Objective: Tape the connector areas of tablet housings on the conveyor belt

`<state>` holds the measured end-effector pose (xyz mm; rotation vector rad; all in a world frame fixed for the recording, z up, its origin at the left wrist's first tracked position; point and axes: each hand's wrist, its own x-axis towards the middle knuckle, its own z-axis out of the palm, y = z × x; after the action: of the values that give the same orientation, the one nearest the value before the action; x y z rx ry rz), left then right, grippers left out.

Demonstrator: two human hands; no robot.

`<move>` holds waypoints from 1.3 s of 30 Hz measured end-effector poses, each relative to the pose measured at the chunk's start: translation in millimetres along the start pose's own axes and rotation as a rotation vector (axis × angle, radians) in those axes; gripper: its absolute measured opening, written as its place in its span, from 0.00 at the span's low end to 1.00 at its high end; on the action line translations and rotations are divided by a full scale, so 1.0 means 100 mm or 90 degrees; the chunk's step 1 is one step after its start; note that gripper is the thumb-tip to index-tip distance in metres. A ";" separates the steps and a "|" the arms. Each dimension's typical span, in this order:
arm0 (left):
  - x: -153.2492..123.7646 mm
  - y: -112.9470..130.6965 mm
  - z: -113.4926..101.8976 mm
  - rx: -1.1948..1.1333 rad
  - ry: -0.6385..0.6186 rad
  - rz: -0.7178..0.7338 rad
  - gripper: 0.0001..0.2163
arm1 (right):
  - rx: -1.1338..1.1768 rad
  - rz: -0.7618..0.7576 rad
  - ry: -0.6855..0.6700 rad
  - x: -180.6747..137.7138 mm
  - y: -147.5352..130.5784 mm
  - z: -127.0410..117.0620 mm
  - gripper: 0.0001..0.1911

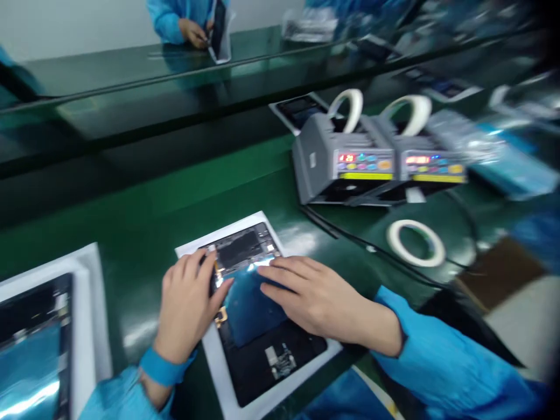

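Observation:
An opened tablet body (pixel 249 373) with bare inner parts lies at a slant on white sheet padding (pixel 214 356). A shiny blue film-covered panel (pixel 256 312) fills its middle. My left hand (pixel 186 300) rests at the tablet's left edge, fingers on the upper rim and thumb apart over the blue panel. From the right, my right hand (pixel 321 297) reaches across with fingers stretched out over the panel's upper right part. Whether either hand's fingertips pinch something small is not visible. A small circuit piece (pixel 282 360) shows near the tablet's lower end.
Another opened tablet (pixel 32 344) lies on white padding at left. Two grey tape dispensers (pixel 345 151) with lit displays stand at back right. Nearby are a tape roll (pixel 415 243) and black cables (pixel 371 248). Across the bench, a person's hand (pixel 192 33) holds a dark panel (pixel 217 29).

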<state>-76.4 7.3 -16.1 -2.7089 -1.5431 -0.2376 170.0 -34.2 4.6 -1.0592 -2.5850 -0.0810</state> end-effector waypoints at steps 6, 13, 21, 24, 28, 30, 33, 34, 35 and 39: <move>0.04 -0.03 0.03 0.003 0.056 0.016 0.24 | -0.255 0.278 0.230 -0.72 0.78 -0.29 0.12; 0.03 -0.01 -0.01 -0.009 0.068 0.007 0.23 | -0.280 0.323 0.212 -0.67 1.14 -0.05 0.21; 0.04 -0.01 -0.02 -0.019 0.064 0.011 0.20 | -0.240 0.341 0.205 -0.68 1.18 0.01 0.19; 0.05 -0.03 -0.01 -0.024 0.064 0.013 0.20 | -0.205 0.346 0.217 -0.69 1.20 0.03 0.11; 0.06 -0.04 -0.01 -0.024 0.050 0.015 0.21 | -0.198 0.351 0.253 -0.67 1.22 0.04 0.14; 0.06 -0.04 0.00 -0.024 0.049 0.015 0.21 | -0.210 0.339 0.264 -0.66 1.22 0.04 0.17; 0.06 -0.05 0.02 -0.028 0.049 0.018 0.21 | -0.224 0.337 0.262 -0.65 1.23 0.05 0.20; 0.05 -0.05 0.03 -0.029 0.050 0.020 0.21 | -0.225 0.343 0.259 -0.65 1.23 0.06 0.20; 0.05 -0.06 0.04 -0.029 0.051 0.021 0.21 | -0.225 0.349 0.255 -0.66 1.23 0.07 0.19; 0.04 -0.07 0.05 -0.029 0.054 0.018 0.20 | -0.217 0.348 0.254 -0.68 1.22 0.09 0.09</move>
<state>-79.9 14.8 -20.6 -2.7142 -1.4938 -0.3872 296.4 9.4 -36.1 -1.6415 -1.8964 -0.5485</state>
